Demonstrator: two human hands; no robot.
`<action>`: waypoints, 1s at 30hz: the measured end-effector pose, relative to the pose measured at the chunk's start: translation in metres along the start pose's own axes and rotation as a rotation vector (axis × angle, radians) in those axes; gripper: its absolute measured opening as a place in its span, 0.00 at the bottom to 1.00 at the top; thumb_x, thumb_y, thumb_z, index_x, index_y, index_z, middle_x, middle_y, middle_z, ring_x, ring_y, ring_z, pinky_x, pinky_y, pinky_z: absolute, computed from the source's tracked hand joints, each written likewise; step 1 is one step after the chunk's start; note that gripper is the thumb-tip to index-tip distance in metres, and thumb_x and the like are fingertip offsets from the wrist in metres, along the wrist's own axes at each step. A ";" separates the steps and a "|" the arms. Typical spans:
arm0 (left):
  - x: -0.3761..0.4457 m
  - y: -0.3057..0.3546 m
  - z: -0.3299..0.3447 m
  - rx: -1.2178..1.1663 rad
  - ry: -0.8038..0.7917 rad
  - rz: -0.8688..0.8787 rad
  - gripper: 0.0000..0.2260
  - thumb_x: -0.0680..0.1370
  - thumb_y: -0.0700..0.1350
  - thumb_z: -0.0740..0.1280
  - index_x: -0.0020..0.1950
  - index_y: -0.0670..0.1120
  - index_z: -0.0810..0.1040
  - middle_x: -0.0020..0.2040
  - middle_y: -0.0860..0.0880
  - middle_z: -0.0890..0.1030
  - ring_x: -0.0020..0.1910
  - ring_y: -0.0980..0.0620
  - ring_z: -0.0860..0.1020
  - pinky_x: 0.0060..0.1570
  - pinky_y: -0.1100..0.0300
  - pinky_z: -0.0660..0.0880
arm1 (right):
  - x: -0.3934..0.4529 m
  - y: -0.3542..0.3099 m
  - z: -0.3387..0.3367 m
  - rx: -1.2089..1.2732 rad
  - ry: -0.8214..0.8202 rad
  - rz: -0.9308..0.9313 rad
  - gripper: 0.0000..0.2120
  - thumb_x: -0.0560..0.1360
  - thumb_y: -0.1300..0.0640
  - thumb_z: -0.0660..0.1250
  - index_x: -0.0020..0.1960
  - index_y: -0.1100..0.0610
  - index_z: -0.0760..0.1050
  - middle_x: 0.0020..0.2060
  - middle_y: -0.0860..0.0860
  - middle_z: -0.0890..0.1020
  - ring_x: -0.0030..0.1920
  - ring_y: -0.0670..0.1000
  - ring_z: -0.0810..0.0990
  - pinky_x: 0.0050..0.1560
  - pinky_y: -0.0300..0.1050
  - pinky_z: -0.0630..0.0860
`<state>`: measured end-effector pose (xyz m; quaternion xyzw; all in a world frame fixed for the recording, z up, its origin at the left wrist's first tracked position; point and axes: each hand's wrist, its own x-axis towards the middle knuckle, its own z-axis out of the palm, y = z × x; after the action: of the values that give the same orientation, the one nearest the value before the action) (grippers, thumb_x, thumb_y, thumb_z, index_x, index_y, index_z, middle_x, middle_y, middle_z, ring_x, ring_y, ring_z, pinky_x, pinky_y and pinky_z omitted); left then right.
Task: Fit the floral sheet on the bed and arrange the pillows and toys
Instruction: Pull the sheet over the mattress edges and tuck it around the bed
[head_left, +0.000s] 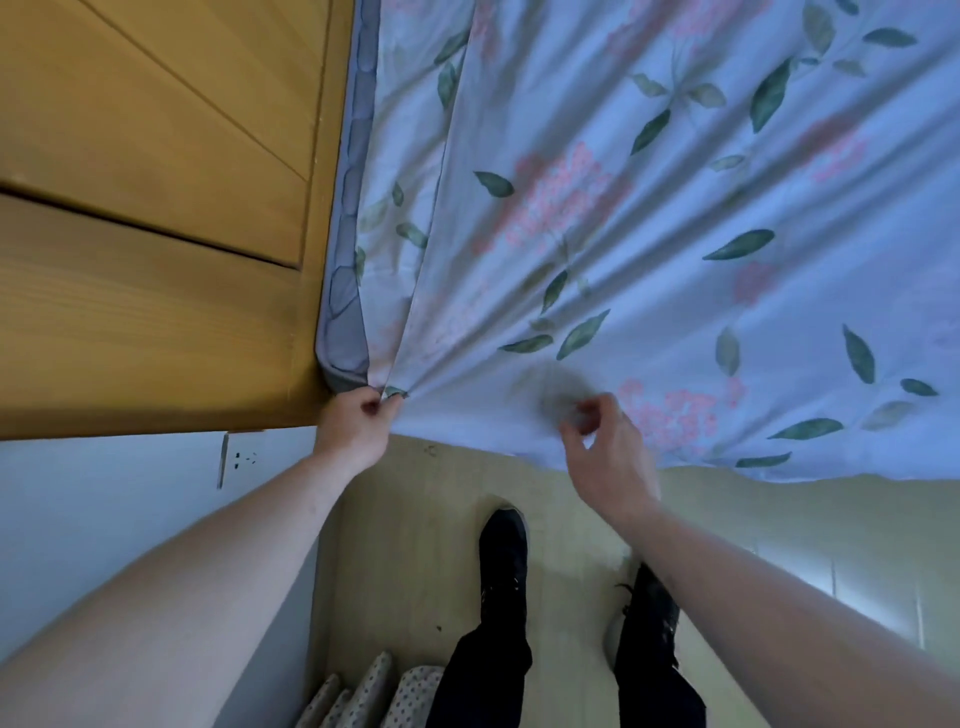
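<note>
We look down at a bed (343, 270) that stands against a wooden headboard (156, 208), its grey quilted mattress edge showing along the wood. A pale blue floral sheet (649, 218), printed with pink blossoms and green leaves, lies spread over the bed and hangs over the near edge, drawn into long creases that run toward the corner by the headboard. Below it we see a light floor (415, 545), a white wall (104, 493) with a socket (244, 458) on it, and dotted fabric (374, 691) at the bottom edge, cut off so we cannot tell what it is.

Our left hand (356, 423) is curled tight and pinches the sheet's corner right at the mattress corner. Our right hand (605, 447) hovers just over the hanging edge of the sheet, fingers bent loosely; it is blurred, and we cannot tell whether it holds any cloth. Two dark shoes (503, 540) and dark trouser legs stand on the floor between our arms. The far part of the bed runs out of view.
</note>
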<state>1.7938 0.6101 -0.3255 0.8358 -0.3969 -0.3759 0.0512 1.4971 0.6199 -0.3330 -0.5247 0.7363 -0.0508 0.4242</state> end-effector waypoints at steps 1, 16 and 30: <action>0.000 -0.001 -0.001 0.083 0.003 0.004 0.15 0.80 0.56 0.67 0.40 0.47 0.79 0.36 0.48 0.79 0.40 0.44 0.79 0.36 0.55 0.71 | 0.007 0.006 -0.002 -0.029 -0.022 0.038 0.14 0.79 0.47 0.65 0.62 0.51 0.70 0.55 0.50 0.80 0.54 0.57 0.80 0.52 0.52 0.76; -0.047 0.099 0.052 0.509 -0.066 0.687 0.19 0.76 0.46 0.68 0.66 0.53 0.70 0.66 0.54 0.67 0.57 0.48 0.73 0.44 0.54 0.74 | 0.016 0.059 -0.045 0.230 0.023 0.447 0.23 0.74 0.34 0.60 0.57 0.52 0.70 0.47 0.54 0.82 0.48 0.59 0.82 0.50 0.53 0.80; -0.073 0.151 0.107 1.043 -0.596 0.442 0.14 0.73 0.42 0.65 0.59 0.50 0.77 0.65 0.46 0.68 0.58 0.45 0.74 0.52 0.51 0.75 | 0.034 0.139 -0.114 0.553 -0.053 0.760 0.18 0.81 0.46 0.60 0.63 0.58 0.69 0.44 0.54 0.80 0.41 0.55 0.85 0.38 0.48 0.81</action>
<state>1.5988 0.5811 -0.3010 0.5091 -0.6878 -0.3303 -0.3983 1.3159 0.6118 -0.3521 -0.0863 0.8240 -0.0729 0.5552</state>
